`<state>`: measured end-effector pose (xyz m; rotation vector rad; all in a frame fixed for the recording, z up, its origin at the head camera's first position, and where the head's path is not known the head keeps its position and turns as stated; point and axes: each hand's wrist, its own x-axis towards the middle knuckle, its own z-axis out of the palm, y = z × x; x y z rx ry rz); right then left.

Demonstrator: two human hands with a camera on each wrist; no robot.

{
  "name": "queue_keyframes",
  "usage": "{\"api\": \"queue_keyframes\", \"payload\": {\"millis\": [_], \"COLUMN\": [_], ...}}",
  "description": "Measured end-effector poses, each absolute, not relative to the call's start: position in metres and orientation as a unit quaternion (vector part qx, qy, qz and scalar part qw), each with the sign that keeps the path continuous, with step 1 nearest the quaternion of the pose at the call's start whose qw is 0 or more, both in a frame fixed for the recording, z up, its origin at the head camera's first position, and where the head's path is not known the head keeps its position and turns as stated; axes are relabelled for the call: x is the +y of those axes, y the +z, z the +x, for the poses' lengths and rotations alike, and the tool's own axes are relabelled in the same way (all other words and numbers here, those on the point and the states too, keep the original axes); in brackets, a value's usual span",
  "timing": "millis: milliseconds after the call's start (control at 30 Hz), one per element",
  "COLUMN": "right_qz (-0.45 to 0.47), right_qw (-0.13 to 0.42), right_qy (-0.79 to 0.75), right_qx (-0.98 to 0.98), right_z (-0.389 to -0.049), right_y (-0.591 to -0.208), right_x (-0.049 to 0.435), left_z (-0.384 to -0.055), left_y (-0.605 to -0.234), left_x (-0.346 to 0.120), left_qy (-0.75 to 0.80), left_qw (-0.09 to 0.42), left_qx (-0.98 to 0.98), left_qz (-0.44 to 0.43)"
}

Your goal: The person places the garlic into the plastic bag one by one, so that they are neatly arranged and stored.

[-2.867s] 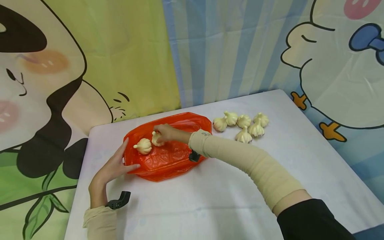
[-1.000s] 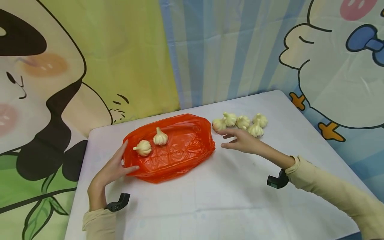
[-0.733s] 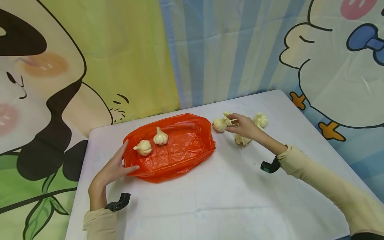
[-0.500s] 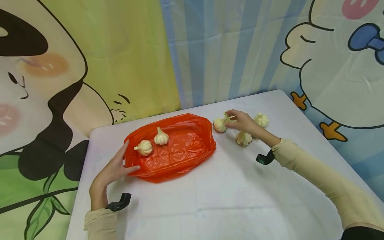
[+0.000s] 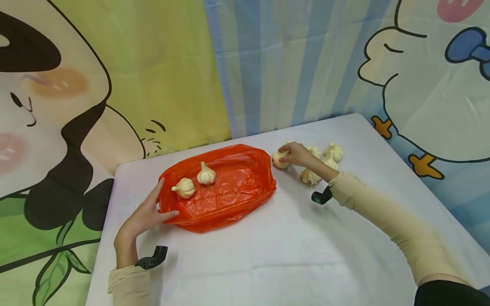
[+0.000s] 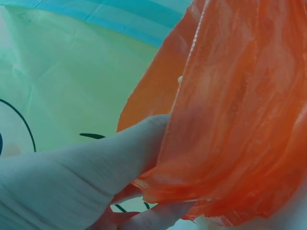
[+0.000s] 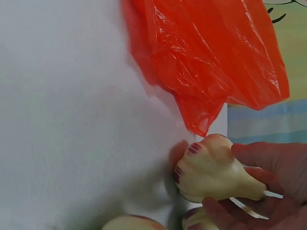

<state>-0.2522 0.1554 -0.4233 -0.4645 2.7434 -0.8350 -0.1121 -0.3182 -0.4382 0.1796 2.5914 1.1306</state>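
Note:
My left hand (image 5: 143,214) is spread at the left end of a red plastic bag (image 5: 233,206), thumb and forefinger straight along its rim. In the left wrist view, part of that hand lies behind the bag's translucent film. Two garlic bulbs (image 5: 206,174) lie inside the bag. To the right of the bag, my right hand (image 5: 300,156) grips a garlic bulb (image 7: 211,172), thumb on one side and fingers on the other, with its root end towards the bag. The hand partly hides another bulb behind it.
Several more garlic bulbs (image 5: 334,152) cluster right of the gripping hand, beneath and beyond the forearm. A white cloth covers the table (image 5: 245,263). Printed curtains (image 5: 268,68) stand along its back and sides.
My right hand let go of a garlic bulb inside the bag, moved right to the cluster, then shifted back left onto the leftmost bulb. My left hand stays at the bag.

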Motion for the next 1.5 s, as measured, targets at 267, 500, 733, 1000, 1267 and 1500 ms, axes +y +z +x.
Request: {"api": "queue_keyframes", "payload": {"millis": [267, 500, 733, 1000, 1267, 1500], "right_qz": [-0.142, -0.141, -0.147, -0.155, -0.159, -0.146], "right_qw": [0.128, 0.125, 0.115, 0.079, 0.024, 0.059], "right_qy": [-0.288, -0.311, -0.33, -0.325, -0.346, -0.407], "right_qx": [0.938, 0.931, 0.925, 0.93, 0.925, 0.9], "right_z": [-0.254, -0.253, -0.25, -0.244, -0.235, -0.211], "right_y": [-0.428, -0.438, -0.446, -0.44, -0.398, -0.362], "right_x": [0.147, 0.146, 0.146, 0.151, 0.156, 0.147], "left_z": [-0.112, -0.111, -0.11, -0.111, -0.112, -0.114], "left_y": [-0.437, -0.438, -0.441, -0.441, -0.439, -0.44], "left_x": [-0.318, -0.32, -0.321, -0.318, -0.318, -0.317], "left_qy": [0.393, 0.398, 0.398, 0.398, 0.397, 0.4], "left_qw": [0.156, 0.156, 0.157, 0.155, 0.154, 0.151], "left_qx": [0.904, 0.902, 0.902, 0.902, 0.903, 0.901], "left_qz": [0.061, 0.062, 0.06, 0.065, 0.067, 0.075]}}
